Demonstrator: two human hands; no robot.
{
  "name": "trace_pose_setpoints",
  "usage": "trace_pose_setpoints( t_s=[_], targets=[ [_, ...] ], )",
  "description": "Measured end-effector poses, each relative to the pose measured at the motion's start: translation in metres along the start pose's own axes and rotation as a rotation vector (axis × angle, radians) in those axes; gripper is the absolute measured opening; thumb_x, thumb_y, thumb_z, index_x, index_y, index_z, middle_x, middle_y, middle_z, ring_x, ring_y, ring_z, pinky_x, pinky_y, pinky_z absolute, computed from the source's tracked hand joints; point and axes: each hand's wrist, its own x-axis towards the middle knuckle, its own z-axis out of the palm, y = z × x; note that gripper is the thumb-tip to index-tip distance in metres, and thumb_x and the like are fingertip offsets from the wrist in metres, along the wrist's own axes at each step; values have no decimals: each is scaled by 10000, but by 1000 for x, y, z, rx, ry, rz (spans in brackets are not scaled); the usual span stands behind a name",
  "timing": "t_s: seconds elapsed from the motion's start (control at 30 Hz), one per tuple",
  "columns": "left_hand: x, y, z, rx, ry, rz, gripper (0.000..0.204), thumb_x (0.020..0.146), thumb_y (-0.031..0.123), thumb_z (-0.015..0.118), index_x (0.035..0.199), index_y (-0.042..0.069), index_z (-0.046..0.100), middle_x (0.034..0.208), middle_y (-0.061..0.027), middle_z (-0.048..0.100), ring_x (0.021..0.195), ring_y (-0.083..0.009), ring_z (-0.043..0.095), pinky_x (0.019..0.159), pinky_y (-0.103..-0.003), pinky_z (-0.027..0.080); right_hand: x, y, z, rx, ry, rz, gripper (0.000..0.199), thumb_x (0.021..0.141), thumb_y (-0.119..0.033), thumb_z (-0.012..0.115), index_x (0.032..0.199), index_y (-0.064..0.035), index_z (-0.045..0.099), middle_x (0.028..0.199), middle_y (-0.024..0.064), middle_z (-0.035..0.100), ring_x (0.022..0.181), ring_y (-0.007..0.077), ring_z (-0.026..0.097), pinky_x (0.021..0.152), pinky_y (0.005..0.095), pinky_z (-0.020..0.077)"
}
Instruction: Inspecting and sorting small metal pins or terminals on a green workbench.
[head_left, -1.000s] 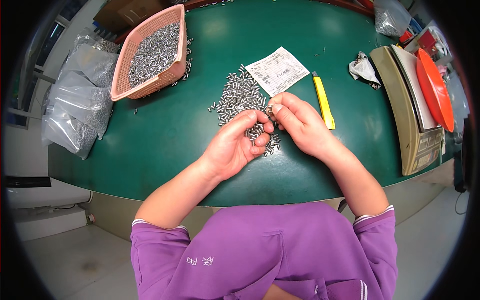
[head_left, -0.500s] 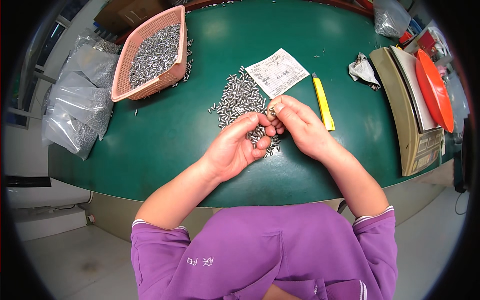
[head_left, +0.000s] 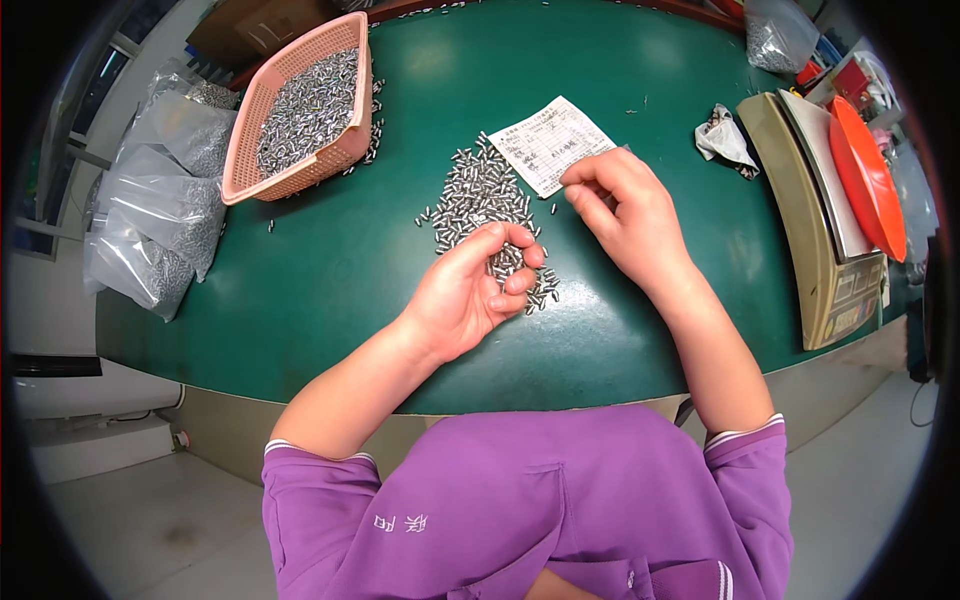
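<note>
Both hands hover over a round green table [head_left: 330, 290], seen from above the person's purple-sleeved arms. Going left to right: clear plastic bags [head_left: 160, 225] of small metal parts slump at the table's left edge. Beside them, farther back, sits a pink plastic basket [head_left: 300, 105] filled with the same silvery parts. Near the table's middle lies a loose pile of small metal pins [head_left: 480, 195], short shiny cylinders scattered at mixed angles, with the pile as a whole stretching away from the person.

The left hand [head_left: 470, 295] is palm up and cupped, fingers curled around a small heap of pins, right at the near end of the pile and touching its closest pieces. It is the nearer hand to the pile, which lies just ahead of it.

A white paper slip [head_left: 550, 145] rests just right of the pile's far end. The right hand [head_left: 625, 215] is raised slightly to the right of the pile, thumb and forefinger pressed together near the slip's near edge; whether a pin sits in that pinch is too small to tell.

Farther right lie a crumpled scrap [head_left: 722, 140], then a beige weighing scale [head_left: 810, 230] with an orange tray [head_left: 865, 170] leaning at the table's edge.
</note>
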Motion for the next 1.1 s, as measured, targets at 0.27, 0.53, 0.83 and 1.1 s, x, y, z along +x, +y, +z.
trace_pose_setpoints(
  t_s=[0.27, 0.53, 0.83, 1.1],
  targets=[
    [0, 1, -2, -16, 25, 52, 217, 921, 259, 409, 948, 52, 468, 877, -77, 491, 657, -101, 426, 496, -184, 352, -3, 5, 3, -191, -178, -108, 110, 698, -41, 630, 803, -61, 605, 784, 70, 559, 788, 247, 558, 681, 340, 458],
    [0, 0, -2, 7, 39, 58, 212, 921, 251, 413, 939, 51, 481, 872, -76, 495, 658, -101, 433, 506, -193, 356, -3, 8, 12, -195, -156, -123, 126, 704, -33, 612, 828, -41, 588, 796, 94, 570, 805, 276, 560, 705, 356, 454],
    [-1, 0, -2, -1, 23, 63, 203, 920, 237, 411, 942, 49, 486, 867, -74, 500, 658, -104, 434, 511, -198, 356, -3, 6, 14, -216, -106, -116, 186, 708, -29, 603, 891, -62, 595, 802, 97, 568, 806, 284, 552, 709, 374, 447],
    [1, 0, -2, 8, 29, 68, 199, 918, 234, 415, 939, 51, 490, 865, -74, 504, 657, -103, 434, 513, -201, 356, -1, 8, 12, -225, -154, -168, 199, 710, -24, 598, 900, -84, 598, 801, 83, 547, 815, 279, 537, 719, 366, 439]
  ],
)
